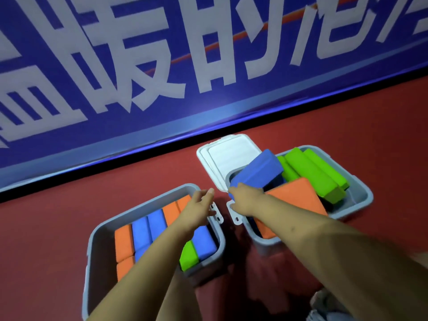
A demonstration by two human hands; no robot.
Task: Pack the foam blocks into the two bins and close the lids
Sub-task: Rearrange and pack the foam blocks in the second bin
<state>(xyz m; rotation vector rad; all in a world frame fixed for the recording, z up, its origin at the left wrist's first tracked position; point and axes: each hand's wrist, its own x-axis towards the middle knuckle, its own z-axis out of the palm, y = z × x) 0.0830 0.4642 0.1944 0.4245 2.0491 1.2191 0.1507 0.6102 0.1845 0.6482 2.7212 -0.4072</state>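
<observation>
Blue banner [162, 66] with white characters above red floor [46, 228].

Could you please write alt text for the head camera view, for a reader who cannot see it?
A person's right hand grips a blue foam block atop the untidily piled right bin, white lid open behind. The left hand hovers open over the neatly packed left bin on red floor.
</observation>
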